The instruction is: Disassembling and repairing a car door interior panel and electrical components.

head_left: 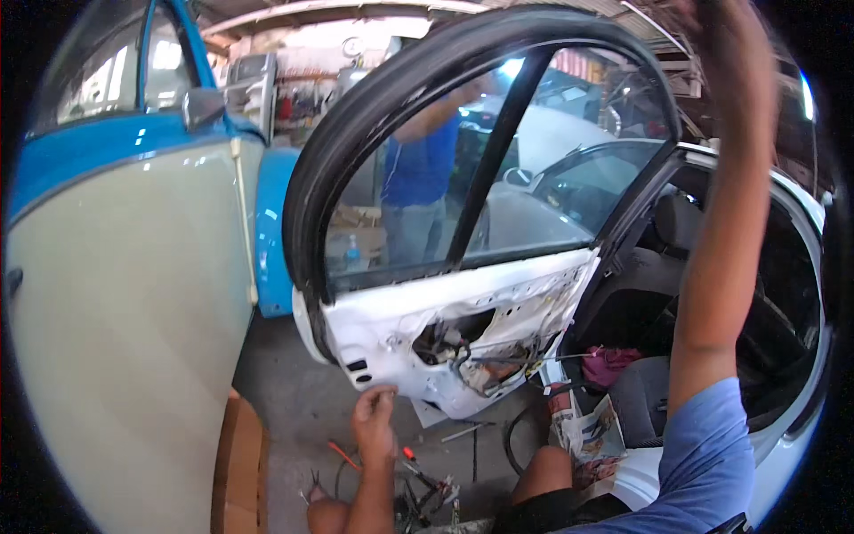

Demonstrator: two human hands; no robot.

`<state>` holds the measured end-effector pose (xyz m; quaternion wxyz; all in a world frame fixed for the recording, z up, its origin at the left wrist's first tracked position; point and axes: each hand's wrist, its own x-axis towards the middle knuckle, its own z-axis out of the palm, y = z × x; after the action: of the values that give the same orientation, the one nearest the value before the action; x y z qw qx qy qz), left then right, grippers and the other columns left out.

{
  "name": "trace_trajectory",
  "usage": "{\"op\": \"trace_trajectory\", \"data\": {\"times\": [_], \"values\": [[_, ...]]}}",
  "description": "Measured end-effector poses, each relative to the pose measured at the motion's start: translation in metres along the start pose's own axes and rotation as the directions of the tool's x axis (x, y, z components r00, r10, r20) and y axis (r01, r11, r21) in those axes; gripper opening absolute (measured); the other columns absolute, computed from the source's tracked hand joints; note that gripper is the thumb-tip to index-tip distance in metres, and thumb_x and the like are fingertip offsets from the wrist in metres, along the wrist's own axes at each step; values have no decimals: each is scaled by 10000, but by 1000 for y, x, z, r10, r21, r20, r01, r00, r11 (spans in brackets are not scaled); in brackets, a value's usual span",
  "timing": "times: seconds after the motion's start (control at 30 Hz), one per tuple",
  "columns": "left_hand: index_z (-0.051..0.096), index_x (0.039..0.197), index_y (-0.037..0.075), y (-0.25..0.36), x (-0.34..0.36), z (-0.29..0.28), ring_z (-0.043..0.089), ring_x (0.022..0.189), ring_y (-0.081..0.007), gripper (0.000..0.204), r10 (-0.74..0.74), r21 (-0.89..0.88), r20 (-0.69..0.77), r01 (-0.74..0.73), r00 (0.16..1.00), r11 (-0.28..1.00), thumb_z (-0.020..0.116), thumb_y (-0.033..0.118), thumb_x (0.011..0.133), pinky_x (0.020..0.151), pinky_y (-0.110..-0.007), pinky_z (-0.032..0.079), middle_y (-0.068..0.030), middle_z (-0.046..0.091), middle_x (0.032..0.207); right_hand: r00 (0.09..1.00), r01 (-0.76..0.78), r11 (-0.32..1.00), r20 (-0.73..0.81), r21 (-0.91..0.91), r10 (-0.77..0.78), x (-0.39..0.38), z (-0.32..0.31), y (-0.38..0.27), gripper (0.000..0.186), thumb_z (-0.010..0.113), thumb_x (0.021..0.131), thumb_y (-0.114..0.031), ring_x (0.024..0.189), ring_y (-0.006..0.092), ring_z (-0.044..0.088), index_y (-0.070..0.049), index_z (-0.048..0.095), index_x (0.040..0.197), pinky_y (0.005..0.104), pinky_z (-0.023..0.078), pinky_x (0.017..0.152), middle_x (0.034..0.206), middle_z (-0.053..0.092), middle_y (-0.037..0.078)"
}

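An opened white car door [463, 298] stands before me, its inner panel off and wiring showing through a cut-out. Black rubber seal [307, 187] runs round its window frame. My left hand [375, 423] is at the door's lower left corner, fingers curled and pinched together. Whatever lies between them, if anything, is too small to make out. High at the upper right, my right hand [728, 31] is raised on a stretched arm, blurred and partly cut off by the picture's edge. Its fingers cannot be read.
Hand tools [431, 489] and an orange-handled tool [343, 455] lie on the floor. A blue and cream vehicle [133, 294] stands left, above a cardboard box [242, 463]. The car's seat [640, 400] is at right, beside newspaper [596, 432]. A blue-shirted person [422, 169] shows in the glass.
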<state>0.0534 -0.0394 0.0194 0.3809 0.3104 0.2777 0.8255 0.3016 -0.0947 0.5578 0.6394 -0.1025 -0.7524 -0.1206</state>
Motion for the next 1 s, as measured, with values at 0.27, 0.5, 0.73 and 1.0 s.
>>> {"op": "trace_trajectory", "data": {"times": [0.27,0.5,0.73,1.0], "values": [[633,1113,16,0,7,7,591,1005,-186,148,-43,-534,-5,34,999,845,652,100,993,991,-322,441,-110,639,1109,938,-97,833,330,544,-107,-305,41,3,206,721,889,-190,469,188,635,10,755,921,266,460,430,798,737,210],[649,1090,50,-5,7,3,589,991,-173,133,-54,-542,34,64,998,838,672,136,991,957,-303,447,-95,651,1136,238,-950,0,722,313,650,-462,109,7,371,557,1012,-82,816,275,700,79,589,1344,344,568,822,991,728,245],[661,1095,56,-6,8,-2,588,1034,-170,144,-47,-531,97,91,994,842,673,157,993,961,-301,426,-88,658,1147,259,-904,-95,709,417,656,-482,139,11,386,542,1027,-93,827,260,695,65,563,1378,339,553,821,1008,724,233],[677,1069,67,-4,11,-7,581,1112,-178,123,-110,-478,127,158,986,864,671,161,991,985,-316,396,-82,661,1150,207,-846,-280,763,454,612,-491,146,24,384,514,1053,-119,823,231,688,29,555,1405,311,521,824,1041,724,203]]}}
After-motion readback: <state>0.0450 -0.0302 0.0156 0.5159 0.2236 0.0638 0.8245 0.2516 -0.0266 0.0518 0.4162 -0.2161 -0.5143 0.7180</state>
